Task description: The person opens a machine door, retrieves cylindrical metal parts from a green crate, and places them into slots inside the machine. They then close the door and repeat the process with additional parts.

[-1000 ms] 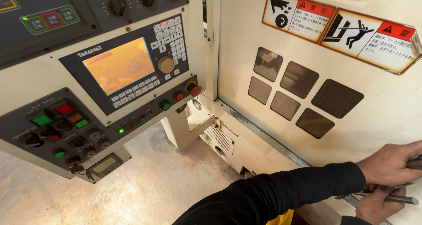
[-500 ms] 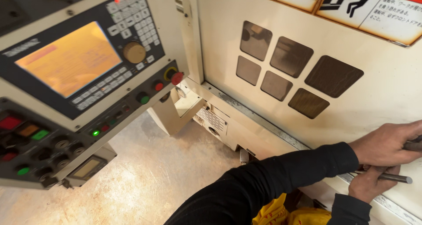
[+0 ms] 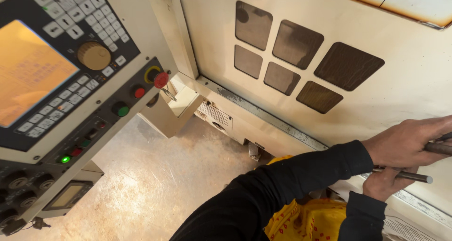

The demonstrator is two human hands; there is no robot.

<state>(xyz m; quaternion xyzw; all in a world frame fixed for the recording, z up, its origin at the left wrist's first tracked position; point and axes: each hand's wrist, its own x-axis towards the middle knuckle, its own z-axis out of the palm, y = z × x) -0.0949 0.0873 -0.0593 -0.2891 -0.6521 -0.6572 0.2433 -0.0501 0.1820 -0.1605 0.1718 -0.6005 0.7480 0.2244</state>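
Cream machine door [image 3: 329, 128] fills the background, control panel [image 3: 70, 95] at left; left hand [image 3: 407, 142] grips its handle [image 3: 440, 148], right hand [image 3: 383, 182] fingers curl around a metal rod [image 3: 409, 176].

The single head-worn camera looked steeply down and forward from close range, tilted so the control panel [image 3: 70, 95] filled the left and the cream machine door [image 3: 329, 57] the right. The floor [image 3: 155, 184] lay below; the person's sleeves entered from the bottom edge.

A control panel [image 3: 70, 95] with an amber screen [image 3: 28, 71], a round knob [image 3: 94, 55] — and dark square patches [image 3: 301, 64].
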